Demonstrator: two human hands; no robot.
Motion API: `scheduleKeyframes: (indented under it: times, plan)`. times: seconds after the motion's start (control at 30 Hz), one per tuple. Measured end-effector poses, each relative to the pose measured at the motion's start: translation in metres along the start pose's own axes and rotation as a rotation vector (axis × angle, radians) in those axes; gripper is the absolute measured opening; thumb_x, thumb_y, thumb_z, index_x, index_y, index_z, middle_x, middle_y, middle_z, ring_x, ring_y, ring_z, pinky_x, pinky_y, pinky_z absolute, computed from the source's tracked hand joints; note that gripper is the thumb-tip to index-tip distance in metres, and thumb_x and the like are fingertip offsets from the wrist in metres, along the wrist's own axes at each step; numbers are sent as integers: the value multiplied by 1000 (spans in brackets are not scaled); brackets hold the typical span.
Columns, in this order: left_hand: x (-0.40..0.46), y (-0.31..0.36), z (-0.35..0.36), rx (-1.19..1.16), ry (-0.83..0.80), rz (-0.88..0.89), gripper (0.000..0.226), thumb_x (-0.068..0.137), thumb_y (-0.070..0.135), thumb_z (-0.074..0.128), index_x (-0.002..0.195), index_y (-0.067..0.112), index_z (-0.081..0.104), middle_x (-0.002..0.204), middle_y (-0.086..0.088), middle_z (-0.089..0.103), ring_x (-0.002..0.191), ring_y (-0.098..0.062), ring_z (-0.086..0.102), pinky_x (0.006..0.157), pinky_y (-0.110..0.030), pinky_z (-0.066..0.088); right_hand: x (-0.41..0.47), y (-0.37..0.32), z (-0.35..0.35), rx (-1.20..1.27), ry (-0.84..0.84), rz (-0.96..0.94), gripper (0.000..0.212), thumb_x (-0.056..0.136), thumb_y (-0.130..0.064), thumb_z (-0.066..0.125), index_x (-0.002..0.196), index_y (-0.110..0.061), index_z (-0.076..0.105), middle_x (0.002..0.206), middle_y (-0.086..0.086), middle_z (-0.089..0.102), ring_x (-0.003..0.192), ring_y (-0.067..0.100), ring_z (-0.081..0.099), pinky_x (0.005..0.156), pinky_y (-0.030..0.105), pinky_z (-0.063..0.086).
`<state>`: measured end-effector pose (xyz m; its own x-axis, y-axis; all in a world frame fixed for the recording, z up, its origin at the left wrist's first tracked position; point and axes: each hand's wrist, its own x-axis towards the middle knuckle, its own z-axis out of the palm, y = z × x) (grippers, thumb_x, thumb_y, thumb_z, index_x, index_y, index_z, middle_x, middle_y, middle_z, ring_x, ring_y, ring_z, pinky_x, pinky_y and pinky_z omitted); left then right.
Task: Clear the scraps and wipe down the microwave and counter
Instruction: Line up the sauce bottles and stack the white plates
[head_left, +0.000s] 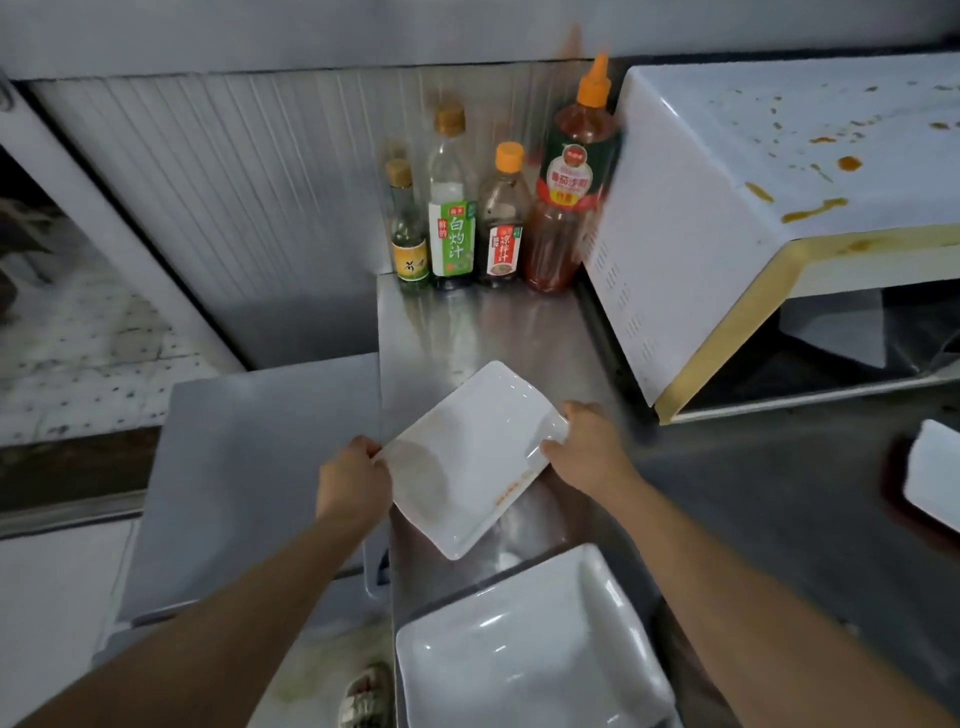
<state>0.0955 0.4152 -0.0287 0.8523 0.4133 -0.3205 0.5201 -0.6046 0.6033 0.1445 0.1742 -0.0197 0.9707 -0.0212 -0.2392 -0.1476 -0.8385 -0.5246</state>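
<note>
A white rectangular plate (470, 452) with orange sauce smears along one edge is held over the steel counter (488, 327). My left hand (353, 480) grips its left corner. My right hand (584, 449) grips its right edge, thumb on the rim. The white microwave (691, 223) stands at the right, its top spattered with orange sauce stains. Its door looks open, with a dark inside below.
Several sauce bottles (498, 208) line the back of the counter beside the microwave. A larger white square dish (530, 649) sits on the counter's near end. Another white plate (935, 473) lies at the right edge. A lower steel surface (260, 467) lies to the left.
</note>
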Motion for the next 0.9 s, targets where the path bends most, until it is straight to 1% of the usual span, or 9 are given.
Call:
scheduleKeyframes:
  times: [0.1, 0.27, 0.33, 0.4, 0.47, 0.57, 0.67, 0.77, 0.9]
  plan:
    - [-11, 7, -1, -75, 72, -9, 20, 85, 4, 41, 89, 11, 59, 84, -13, 65, 77, -32, 63, 73, -44, 57, -1, 3, -7, 52, -7, -17, 34, 82, -17, 64, 113, -6, 55, 117, 13, 50, 93, 26, 57, 80, 26, 43]
    - [-48, 11, -9, -161, 180, -44, 22, 86, 7, 42, 91, 13, 63, 87, -9, 66, 82, -29, 63, 75, -38, 54, -24, 5, -27, 86, -34, -80, 31, 84, -18, 64, 112, -8, 56, 115, 12, 53, 92, 27, 59, 83, 36, 52]
    - [-68, 9, -12, -159, 211, -52, 23, 86, 6, 43, 92, 12, 64, 85, -8, 66, 82, -29, 62, 69, -32, 48, -40, 7, -33, 95, -46, -88, 27, 85, -17, 62, 110, -9, 56, 113, 11, 54, 91, 26, 59, 78, 33, 51]
    - [-88, 5, -15, -139, 231, -61, 20, 87, 6, 44, 90, 12, 64, 84, -8, 65, 82, -29, 61, 68, -30, 43, -58, 9, -39, 86, -45, -103, 16, 86, -15, 58, 101, -10, 55, 107, 9, 57, 87, 24, 58, 70, 28, 46]
    - [-106, 1, -16, -114, 240, -70, 18, 87, 7, 47, 89, 12, 64, 87, -10, 66, 85, -31, 60, 72, -31, 46, -73, 13, -42, 71, -34, -118, 4, 87, -10, 52, 90, -11, 53, 101, 10, 60, 82, 22, 55, 64, 27, 41]
    - [-130, -7, -12, -93, 233, -84, 15, 87, 8, 49, 88, 14, 63, 89, -11, 67, 88, -32, 60, 73, -32, 45, -94, 23, -42, 32, -29, -129, 9, 89, -7, 48, 81, -12, 49, 95, 13, 63, 79, 23, 53, 67, 27, 38]
    - [-149, -15, -5, -88, 220, -99, 12, 88, 11, 51, 93, 11, 61, 86, -9, 65, 87, -31, 59, 74, -34, 46, -112, 37, -39, 2, -33, -95, 13, 88, -10, 48, 76, -13, 47, 92, 13, 63, 82, 28, 56, 68, 31, 42]
    - [-163, -21, 1, -61, 223, -97, 11, 85, 11, 57, 95, 10, 60, 86, -8, 64, 88, -30, 58, 72, -32, 44, -128, 51, -35, -23, -38, -58, 14, 90, -12, 48, 76, -13, 46, 93, 11, 62, 80, 25, 54, 67, 29, 39]
    - [-181, -27, 7, -35, 203, -107, 21, 76, 9, 67, 94, 15, 58, 80, 0, 62, 79, -19, 54, 64, -26, 40, -150, 62, -31, -56, -17, -47, 11, 91, -12, 48, 80, -13, 48, 98, 12, 63, 84, 26, 56, 67, 28, 39]
